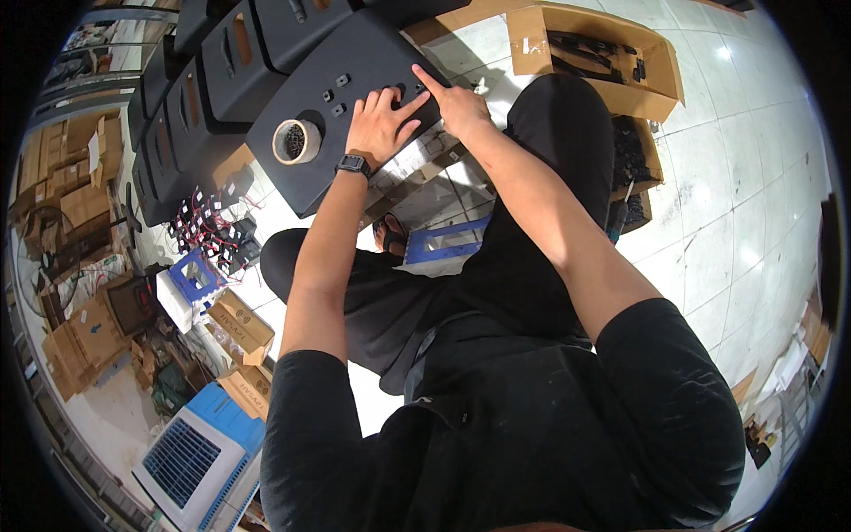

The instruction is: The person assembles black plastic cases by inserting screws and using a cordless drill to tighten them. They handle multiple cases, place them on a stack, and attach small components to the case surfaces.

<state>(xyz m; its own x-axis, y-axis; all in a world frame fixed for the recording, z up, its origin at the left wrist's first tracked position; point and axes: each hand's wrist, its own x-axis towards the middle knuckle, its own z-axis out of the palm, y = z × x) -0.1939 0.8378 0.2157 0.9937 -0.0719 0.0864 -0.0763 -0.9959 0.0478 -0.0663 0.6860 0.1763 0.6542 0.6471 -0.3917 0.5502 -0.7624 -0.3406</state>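
Note:
In front of me lies a large black panel (pixel 297 97), the top face of a box-like case. My left hand (pixel 379 126) rests on it with the fingers spread, its index finger reaching toward small dark pieces near the panel's right edge. Beside those pieces is my right hand (pixel 459 108), index finger stretched out along the edge and the other fingers partly hidden. Several small black square parts (pixel 338 109) sit on the panel left of my left hand. A round cream-coloured cup (pixel 288 144) full of small dark screws stands nearer the panel's left corner.
More black cases (pixel 235 66) with cut-out slots stand at the far left. Below them is a heap of small black parts with red wires (pixel 213 226). Open cardboard boxes with black parts (pixel 660 89) are at the far right. A blue-and-white air cooler (pixel 191 452) stands near left.

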